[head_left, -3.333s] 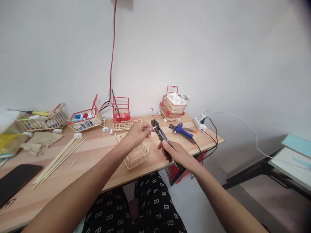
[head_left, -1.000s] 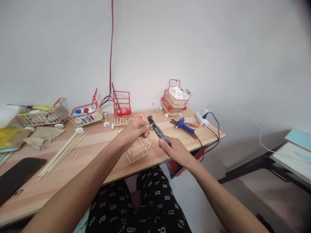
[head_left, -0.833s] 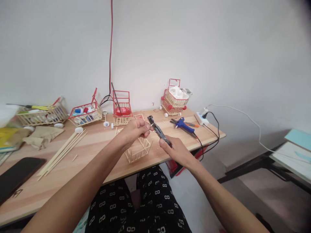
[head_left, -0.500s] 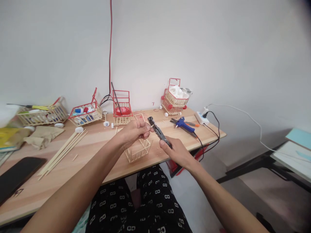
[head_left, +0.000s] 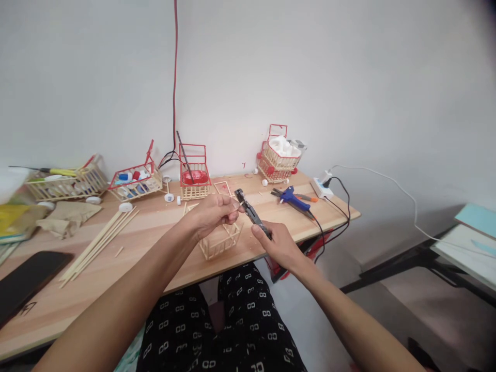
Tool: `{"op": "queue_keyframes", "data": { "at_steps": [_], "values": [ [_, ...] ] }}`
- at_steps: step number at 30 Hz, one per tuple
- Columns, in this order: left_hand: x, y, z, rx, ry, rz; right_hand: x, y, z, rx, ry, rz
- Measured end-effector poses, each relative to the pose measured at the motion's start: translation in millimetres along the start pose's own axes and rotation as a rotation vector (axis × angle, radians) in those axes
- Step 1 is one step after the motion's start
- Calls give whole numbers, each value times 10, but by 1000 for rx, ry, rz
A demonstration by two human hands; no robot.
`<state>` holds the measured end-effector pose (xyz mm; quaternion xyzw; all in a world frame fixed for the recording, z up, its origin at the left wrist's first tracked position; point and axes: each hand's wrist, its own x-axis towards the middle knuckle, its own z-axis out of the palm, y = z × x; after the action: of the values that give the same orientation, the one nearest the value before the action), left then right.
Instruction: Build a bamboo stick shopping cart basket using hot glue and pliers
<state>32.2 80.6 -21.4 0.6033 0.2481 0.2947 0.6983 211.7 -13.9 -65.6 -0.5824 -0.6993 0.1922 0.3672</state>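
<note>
My left hand pinches a short thin wooden stick whose tip pokes out toward the right. My right hand grips the handles of dark pliers, and their jaws sit right at the stick's tip. Both hands hover above an unpainted wooden stick basket that rests near the front edge of the wooden table.
Along the wall stand several red-trimmed stick carts holding small items. A bundle of long sticks and a black phone lie to the left. A blue glue gun and a white power strip sit to the right.
The hands have stayed together at the stick, shifting only slightly down and left. The pliers' jaws remain at the stick's tip. The camera tilted a little since the earliest frame.
</note>
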Motion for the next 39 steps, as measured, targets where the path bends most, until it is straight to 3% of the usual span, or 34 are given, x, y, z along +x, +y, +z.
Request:
{"op": "queue_keyframes", "data": {
  "at_steps": [5,9,15,24,28,33,37,39],
  "values": [
    [-18,14,-33,-27,-77,-9,5,5,-10,63,-8,47],
    [-51,35,-30,8,-119,-19,151,78,-104,-99,-5,151],
    [-51,17,-41,-5,62,30,437,349,-197,-637,56,354],
    [-63,16,-57,30,193,90,403,590,21,-843,66,320],
    [-106,14,-76,77,220,106,403,642,66,-814,82,258],
    [-170,-24,-155,344,306,126,379,615,-3,-690,208,97],
    [-256,1,-126,528,293,158,240,315,-121,-290,317,-103],
    [-313,40,-54,586,276,193,145,76,-164,-73,331,-136]
  ]
}}
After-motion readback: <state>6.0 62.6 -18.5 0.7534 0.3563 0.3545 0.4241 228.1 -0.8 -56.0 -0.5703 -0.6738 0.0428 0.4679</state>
